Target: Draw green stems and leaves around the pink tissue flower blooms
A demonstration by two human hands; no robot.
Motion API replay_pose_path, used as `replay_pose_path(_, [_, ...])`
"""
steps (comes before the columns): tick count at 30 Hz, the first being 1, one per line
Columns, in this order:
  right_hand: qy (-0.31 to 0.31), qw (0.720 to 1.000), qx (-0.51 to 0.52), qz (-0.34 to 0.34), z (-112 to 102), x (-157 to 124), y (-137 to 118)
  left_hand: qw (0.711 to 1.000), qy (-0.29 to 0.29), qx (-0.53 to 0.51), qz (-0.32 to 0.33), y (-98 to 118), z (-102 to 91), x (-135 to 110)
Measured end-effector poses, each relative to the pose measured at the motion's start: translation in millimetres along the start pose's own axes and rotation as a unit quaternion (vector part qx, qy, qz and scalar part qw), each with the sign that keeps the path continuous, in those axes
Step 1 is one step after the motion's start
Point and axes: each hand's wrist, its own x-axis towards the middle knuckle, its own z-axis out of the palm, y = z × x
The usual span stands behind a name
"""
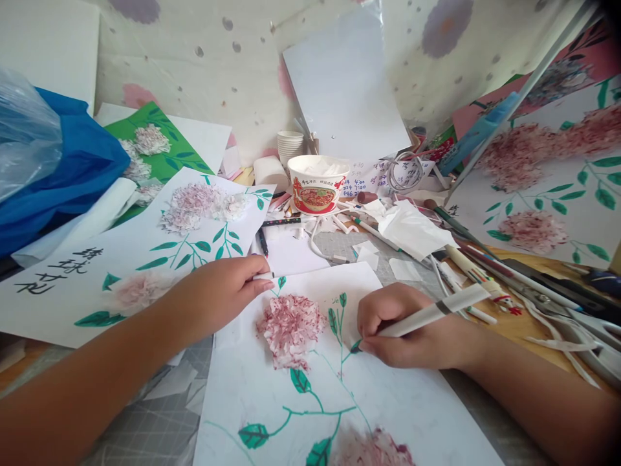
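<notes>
My right hand is closed round a white marker with a dark band, its tip hidden by the fingers at a green leaf. Beneath it lies a white sheet bearing drawn green stems, leaves and pink crumpled-paper flowers. One ruffled flower sits between my hands; another is cut off by the bottom edge. At the sheet's top left, my left hand pinches a small white piece that looks like a marker cap.
A second flower picture with black handwriting lies at left, and a finished-looking one leans at right. Behind stand a paper noodle bowl and stacked paper cups. Pens, scissors and paper scraps crowd the right side.
</notes>
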Motion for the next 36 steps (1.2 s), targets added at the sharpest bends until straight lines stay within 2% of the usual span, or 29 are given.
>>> replay_pose_path(20, [-0.030,0.999,-0.008,0.010,-9.2,3.3,0.9,1.000,-0.006,-0.008,-0.009,-0.4,0.1,1.5])
replay_pose_path(32, [-0.021,1.000,-0.011,-0.004,-9.4,5.2,0.5,1.000,-0.007,-0.006,-0.011,-0.3,-0.8,0.9])
replay_pose_path(36, [-0.010,1.000,0.026,0.007,-9.2,4.2,4.4,1.000,-0.005,-0.006,-0.012,3.1,-2.2,1.2])
